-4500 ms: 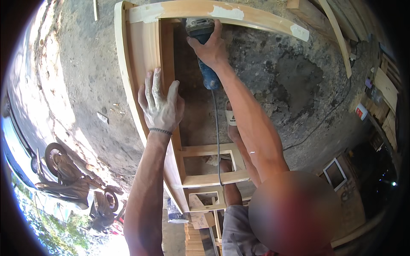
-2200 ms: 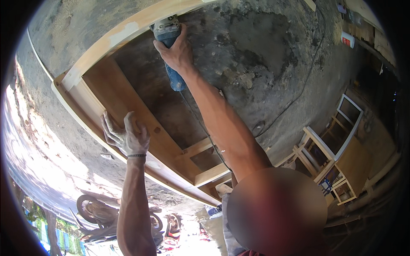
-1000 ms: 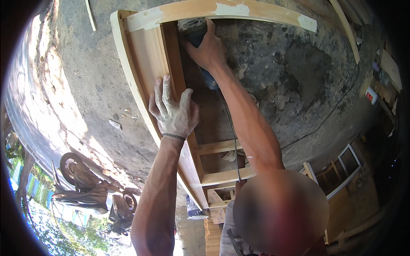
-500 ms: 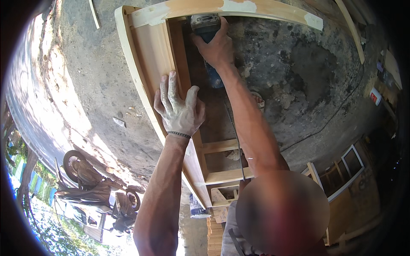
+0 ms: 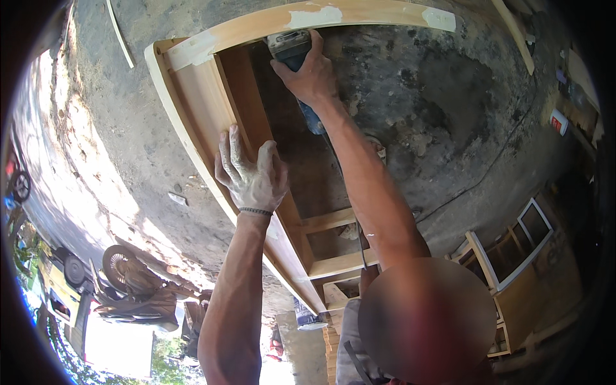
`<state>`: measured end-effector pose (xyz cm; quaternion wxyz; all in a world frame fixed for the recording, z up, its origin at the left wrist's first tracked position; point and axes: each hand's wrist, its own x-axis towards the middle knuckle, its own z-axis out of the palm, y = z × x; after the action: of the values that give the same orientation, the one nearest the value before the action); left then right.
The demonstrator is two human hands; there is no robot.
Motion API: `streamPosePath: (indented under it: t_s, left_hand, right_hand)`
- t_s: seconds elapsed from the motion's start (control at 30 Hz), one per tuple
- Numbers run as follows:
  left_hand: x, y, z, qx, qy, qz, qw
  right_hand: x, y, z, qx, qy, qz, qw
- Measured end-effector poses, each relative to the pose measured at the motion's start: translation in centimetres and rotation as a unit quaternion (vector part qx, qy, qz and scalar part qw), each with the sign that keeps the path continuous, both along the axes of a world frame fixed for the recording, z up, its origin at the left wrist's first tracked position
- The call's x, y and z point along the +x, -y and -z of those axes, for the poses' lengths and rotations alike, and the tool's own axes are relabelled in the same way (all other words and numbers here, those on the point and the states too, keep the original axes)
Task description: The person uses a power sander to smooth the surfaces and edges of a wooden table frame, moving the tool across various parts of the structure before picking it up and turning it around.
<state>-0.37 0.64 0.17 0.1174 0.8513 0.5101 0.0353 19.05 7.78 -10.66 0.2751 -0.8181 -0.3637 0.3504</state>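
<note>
My right hand (image 5: 313, 78) grips a blue, dark-headed corded power tool that looks like an angle grinder (image 5: 289, 48). The tool's metal head sits at the inner edge of a curved pale wooden rail (image 5: 253, 29), which carries white filler patches. Its disc, if any, is hidden. Dusted with white powder, my left hand (image 5: 252, 176) lies with fingers apart on the long side panel (image 5: 196, 96) of the wooden frame. That panel joins the curved rail at the far left corner. Crosspieces (image 5: 337, 263) of the frame show nearer to me.
A black cable (image 5: 361, 247) runs from the tool toward me. Stained concrete floor (image 5: 436, 96) spreads right. Another frame with a pale rectangular opening (image 5: 534, 224) stands at lower right. A motorcycle (image 5: 138, 282) is at lower left; a wood strip (image 5: 120, 35) lies far left.
The view has shifted, so the frame and both hands appear further left. My right hand still holds the grinder at the curved rail; my left hand remains on the panel. A yellow vehicle now shows at lower left.
</note>
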Motion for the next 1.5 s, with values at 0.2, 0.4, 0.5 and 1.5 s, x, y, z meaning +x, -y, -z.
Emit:
streamPosePath:
  t_s: [0.2,0.4,0.5,1.5]
  left_hand:
    - [-0.7,-0.1,0.4,0.011,-0.026,0.007,1.000]
    - [-0.4,0.1,0.4,0.010,-0.030,0.011,0.999]
    - [-0.2,0.1,0.4,0.011,-0.026,0.013,1.000]
    - [0.0,-0.2,0.0,0.011,-0.073,0.039,0.996]
  right_hand:
    - [4.9,1.8,-0.9,-0.046,0.005,0.057,0.997]
    - [8.3,3.1,-1.2,-0.085,-0.027,0.133,0.987]
    - [9.3,3.9,-0.5,-0.072,0.031,0.138,0.987]
    - [8.5,6.2,-1.6,-0.082,-0.057,0.196,0.975]
